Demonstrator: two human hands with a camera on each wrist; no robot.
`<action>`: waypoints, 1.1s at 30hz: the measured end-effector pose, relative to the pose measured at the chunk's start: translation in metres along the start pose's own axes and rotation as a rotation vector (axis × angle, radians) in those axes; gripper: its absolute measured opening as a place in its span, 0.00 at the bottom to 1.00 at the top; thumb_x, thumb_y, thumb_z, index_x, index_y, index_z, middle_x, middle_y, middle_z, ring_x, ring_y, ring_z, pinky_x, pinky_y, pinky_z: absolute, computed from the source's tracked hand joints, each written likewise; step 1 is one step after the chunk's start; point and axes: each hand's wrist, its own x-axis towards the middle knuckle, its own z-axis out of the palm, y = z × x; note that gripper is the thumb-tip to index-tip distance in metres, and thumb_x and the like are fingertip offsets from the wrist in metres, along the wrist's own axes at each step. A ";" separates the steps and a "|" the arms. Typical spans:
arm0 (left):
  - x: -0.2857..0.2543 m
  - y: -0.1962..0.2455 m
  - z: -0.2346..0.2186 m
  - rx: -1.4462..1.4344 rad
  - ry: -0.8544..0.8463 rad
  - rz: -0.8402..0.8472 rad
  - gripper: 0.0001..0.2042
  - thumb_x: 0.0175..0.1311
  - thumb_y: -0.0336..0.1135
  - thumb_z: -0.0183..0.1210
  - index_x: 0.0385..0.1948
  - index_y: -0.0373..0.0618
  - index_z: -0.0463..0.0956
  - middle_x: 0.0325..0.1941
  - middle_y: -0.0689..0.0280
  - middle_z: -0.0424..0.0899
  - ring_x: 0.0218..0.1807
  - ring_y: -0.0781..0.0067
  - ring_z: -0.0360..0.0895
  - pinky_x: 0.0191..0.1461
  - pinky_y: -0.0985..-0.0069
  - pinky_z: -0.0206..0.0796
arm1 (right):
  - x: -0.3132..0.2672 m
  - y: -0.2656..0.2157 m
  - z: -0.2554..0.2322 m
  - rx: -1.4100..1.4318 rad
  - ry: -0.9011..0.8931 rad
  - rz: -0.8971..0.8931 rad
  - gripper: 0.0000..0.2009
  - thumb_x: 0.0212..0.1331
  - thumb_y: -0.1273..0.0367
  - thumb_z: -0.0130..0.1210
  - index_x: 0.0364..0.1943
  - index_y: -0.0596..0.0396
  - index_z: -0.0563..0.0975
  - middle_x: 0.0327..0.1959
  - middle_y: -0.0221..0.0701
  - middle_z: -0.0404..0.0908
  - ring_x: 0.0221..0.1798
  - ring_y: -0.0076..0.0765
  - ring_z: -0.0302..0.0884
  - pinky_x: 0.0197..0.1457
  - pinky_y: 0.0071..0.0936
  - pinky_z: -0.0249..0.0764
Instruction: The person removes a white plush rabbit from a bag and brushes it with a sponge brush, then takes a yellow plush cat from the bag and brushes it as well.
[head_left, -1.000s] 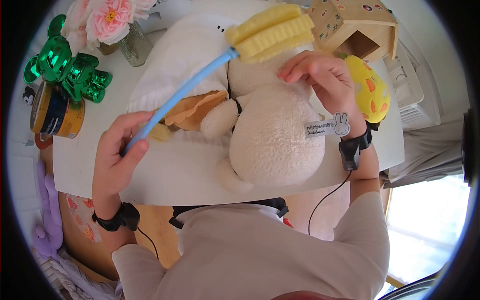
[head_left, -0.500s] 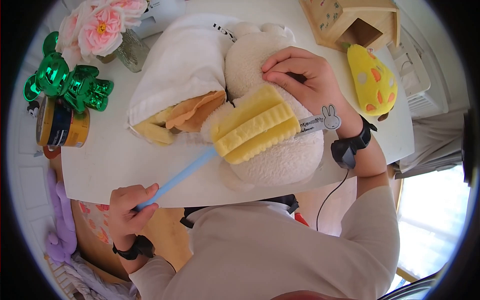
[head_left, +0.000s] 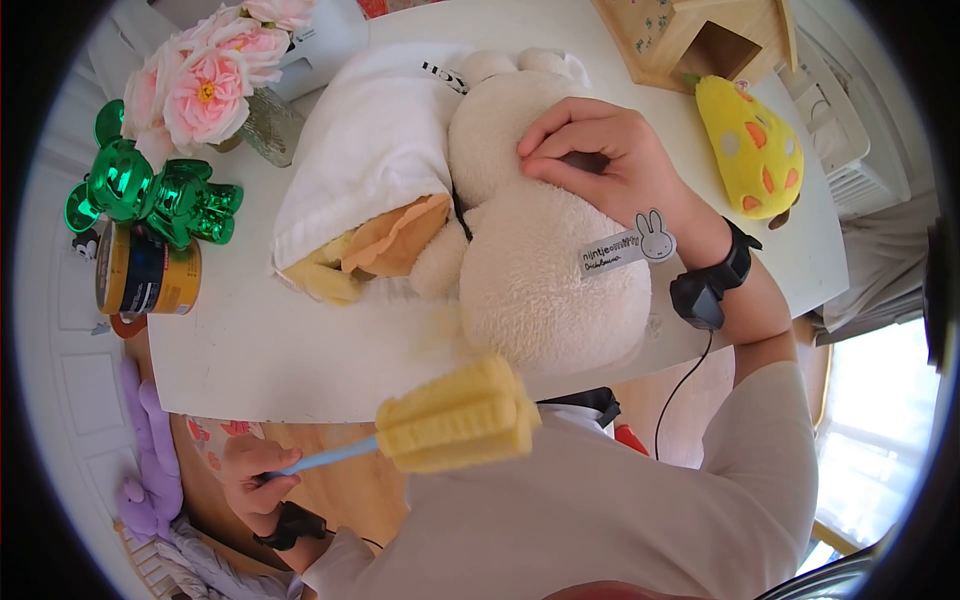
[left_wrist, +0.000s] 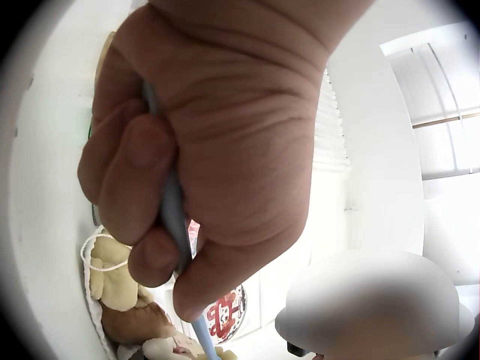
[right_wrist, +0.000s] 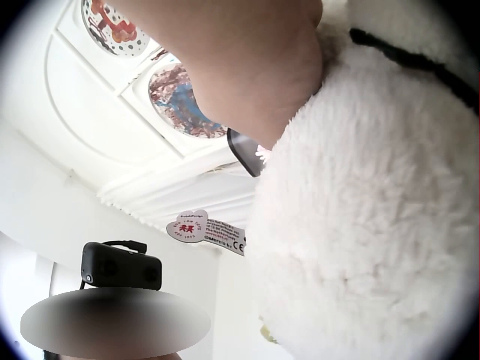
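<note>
White table [head_left: 350, 365] lies ahead of the person, bearing a wooden house [head_left: 660, 45] beyond the right hand [head_left: 610, 160] and a yellow spotted plush [head_left: 752, 150] to that hand's right. Left hand [head_left: 258, 470] is held low, just off the table's near edge, fingers and thumb closed round the blue handle [head_left: 335, 455] of a brush. Its yellow sponge head [head_left: 455, 415] points rightward, between the hands; contact with the cream plush toy [head_left: 555, 290] cannot be determined. Right hand reaches across from the right, wrist bent, thumb and fingertips drawn together and gripping the toy near its neck. Left of the right hand, against the toy, is a white bag [head_left: 370, 140] with orange and yellow soft items [head_left: 400, 240] at its mouth. Left wrist view shows the curled fingers wrapping the handle, largely hidden from the head. Right wrist view alone shows the label's [head_left: 615, 255] reverse, with red print and a CE mark; the right fingertips are hidden there.
</note>
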 end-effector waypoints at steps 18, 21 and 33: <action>0.093 0.016 0.023 0.229 -0.099 0.106 0.21 0.45 0.21 0.64 0.46 0.39 0.79 0.15 0.64 0.71 0.14 0.74 0.64 0.20 0.79 0.53 | -0.002 0.016 -0.001 -0.338 0.084 -0.114 0.14 0.59 0.70 0.53 0.50 0.49 0.79 0.59 0.46 0.70 0.54 0.51 0.71 0.56 0.36 0.69; 0.077 0.014 0.020 0.237 -0.078 0.123 0.21 0.40 0.20 0.65 0.43 0.41 0.80 0.12 0.64 0.69 0.12 0.70 0.65 0.19 0.78 0.53 | -0.002 0.014 0.002 -0.332 0.081 -0.116 0.14 0.59 0.70 0.54 0.50 0.48 0.79 0.59 0.46 0.70 0.52 0.50 0.72 0.55 0.36 0.70; 0.048 -0.009 -0.028 0.083 0.074 0.210 0.16 0.51 0.27 0.64 0.44 0.36 0.79 0.17 0.68 0.74 0.15 0.79 0.65 0.20 0.82 0.53 | -0.002 0.016 -0.015 -0.259 -0.073 -0.132 0.19 0.57 0.65 0.57 0.55 0.45 0.76 0.64 0.46 0.65 0.62 0.52 0.66 0.63 0.38 0.63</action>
